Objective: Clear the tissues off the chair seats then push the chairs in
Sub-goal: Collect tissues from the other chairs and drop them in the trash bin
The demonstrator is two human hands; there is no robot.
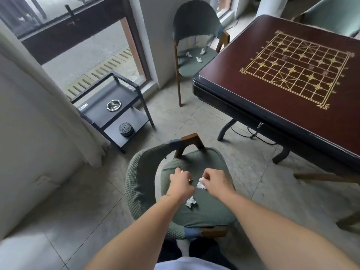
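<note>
Both hands on the near chair seat, gathering crumpled tissues

Small white crumpled tissue (201, 183) sits pinched under the right hand (213, 181); the left hand (180, 182) curls over another, barely visible. A third tissue (190, 202) lies loose on the green seat (210, 209) just below the left wrist.
</note>
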